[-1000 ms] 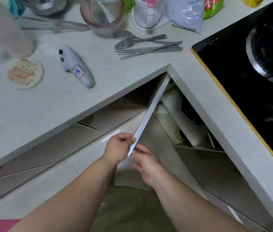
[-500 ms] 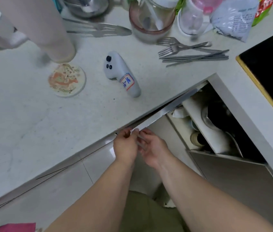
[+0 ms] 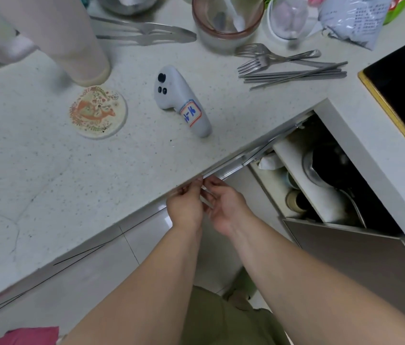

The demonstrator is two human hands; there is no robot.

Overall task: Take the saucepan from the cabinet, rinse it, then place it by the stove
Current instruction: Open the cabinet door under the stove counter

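Fingers: both hands, left hand point(image 3: 187, 207) and right hand point(image 3: 225, 207), pinch the cabinet door point(image 3: 231, 169) edge, folding it under the tabletop point(image 3: 97, 170) to clear access.
Saucepan: likely the dark pot point(image 3: 325, 168) inside the cabinet, untouched.

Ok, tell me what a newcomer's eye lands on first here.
Both hands, left hand and right hand, meet at the edge of a cabinet door folded back under the counter. To the right the open cabinet shows a dark pot on a white shelf. On the counter lie a white handheld controller and a round patterned coaster.
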